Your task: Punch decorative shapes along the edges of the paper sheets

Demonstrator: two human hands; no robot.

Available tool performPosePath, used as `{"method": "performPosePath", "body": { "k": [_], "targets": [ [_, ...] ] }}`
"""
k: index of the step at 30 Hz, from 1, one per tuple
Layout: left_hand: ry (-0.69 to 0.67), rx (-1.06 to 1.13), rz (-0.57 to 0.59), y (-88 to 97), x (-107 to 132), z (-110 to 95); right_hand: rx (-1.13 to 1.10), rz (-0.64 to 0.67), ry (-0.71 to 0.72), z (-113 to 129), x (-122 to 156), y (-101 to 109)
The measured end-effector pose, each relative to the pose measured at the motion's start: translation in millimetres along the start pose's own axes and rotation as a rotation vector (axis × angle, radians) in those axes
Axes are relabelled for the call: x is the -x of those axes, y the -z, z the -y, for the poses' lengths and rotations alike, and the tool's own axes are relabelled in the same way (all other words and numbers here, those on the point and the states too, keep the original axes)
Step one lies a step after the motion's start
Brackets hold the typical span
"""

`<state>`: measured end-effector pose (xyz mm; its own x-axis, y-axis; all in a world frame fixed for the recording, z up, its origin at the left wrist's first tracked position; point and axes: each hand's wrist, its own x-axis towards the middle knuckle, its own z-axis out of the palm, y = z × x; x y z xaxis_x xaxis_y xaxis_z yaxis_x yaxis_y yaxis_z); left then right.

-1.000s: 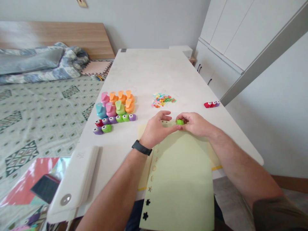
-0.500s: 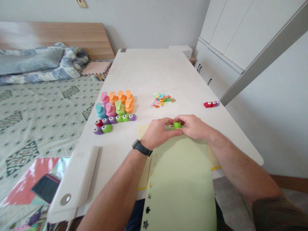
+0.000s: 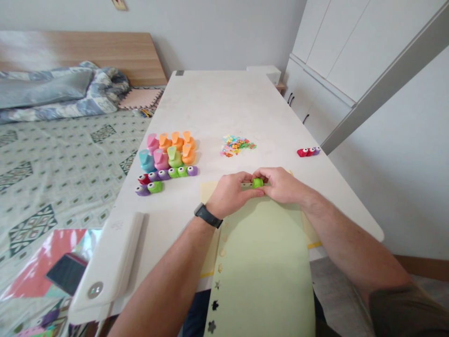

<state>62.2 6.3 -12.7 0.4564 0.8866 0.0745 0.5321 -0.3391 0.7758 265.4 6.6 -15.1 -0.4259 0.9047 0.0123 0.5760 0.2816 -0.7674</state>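
A small green craft punch (image 3: 257, 183) sits on the far edge of a pale green sheet of paper (image 3: 266, 262). My right hand (image 3: 280, 185) is closed round the punch, thumb in front and fingers behind. From the left, my left hand (image 3: 229, 192) pinches the sheet's far edge, its fingertips close against the punch. Whether they also press on the punch is hard to tell. Punched shapes run down the sheet's left side, and a few small holes show at the far edge between my hands. The sheet's near end hangs over the table edge.
Large and small craft punches (image 3: 161, 159) stand in rows at the left. Colourful paper cut-outs (image 3: 236, 146) lie in a heap beyond my hands. Three small punches (image 3: 308, 151) sit at the right edge. A white machine (image 3: 108, 262) lies at the table's left front. Yellow paper (image 3: 206, 188) lies beneath the green sheet.
Almost nothing differs. Both hands keep their hold at the sheet's far edge, and the left wrist has shifted very slightly.
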Motion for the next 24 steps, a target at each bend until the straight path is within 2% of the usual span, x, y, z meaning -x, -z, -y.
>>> {"method": "performPosePath", "body": {
  "k": [4, 8, 16, 21, 24],
  "targets": [
    [0.050, 0.014, 0.022, 1.9, 0, 1, -0.020, 0.032, 0.004, 0, 0, 0],
    [0.011, 0.053, 0.016, 4.0, 0, 1, -0.038, 0.033, 0.003, 4, 2, 5],
    [0.036, 0.023, -0.084, 6.1, -1, 4, -0.034, -0.018, -0.020, 3, 4, 17],
    [0.048, -0.013, -0.087, 5.3, -1, 6, -0.063, -0.049, -0.019, -3, 2, 17],
    [0.054, -0.015, -0.091, 4.8, 0, 6, -0.145, -0.120, -0.056, -8, -1, 17]
  ]
}}
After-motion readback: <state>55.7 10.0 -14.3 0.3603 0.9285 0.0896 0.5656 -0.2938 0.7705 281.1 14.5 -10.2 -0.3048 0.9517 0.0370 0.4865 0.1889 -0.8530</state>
